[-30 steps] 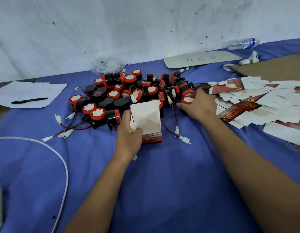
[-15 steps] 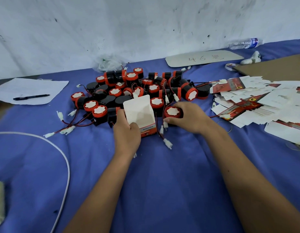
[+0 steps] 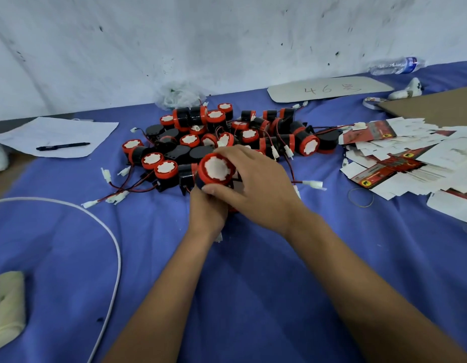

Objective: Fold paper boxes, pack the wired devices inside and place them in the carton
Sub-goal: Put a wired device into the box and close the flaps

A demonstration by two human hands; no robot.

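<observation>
The right hand (image 3: 256, 187) curls its thumb and fingers round a red-and-black wired device (image 3: 216, 170), white face up, just above the left hand (image 3: 207, 209). The left hand sits beneath it, largely covered; a sliver of red shows at its side, but what it holds I cannot tell. Just behind lies the heap of devices (image 3: 227, 134) on the blue cloth (image 3: 253, 271). Flat unfolded boxes (image 3: 410, 158) are spread to the right.

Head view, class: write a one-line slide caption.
Right hand grips a red-and-black wired device above the left hand, beside the device pile.
</observation>
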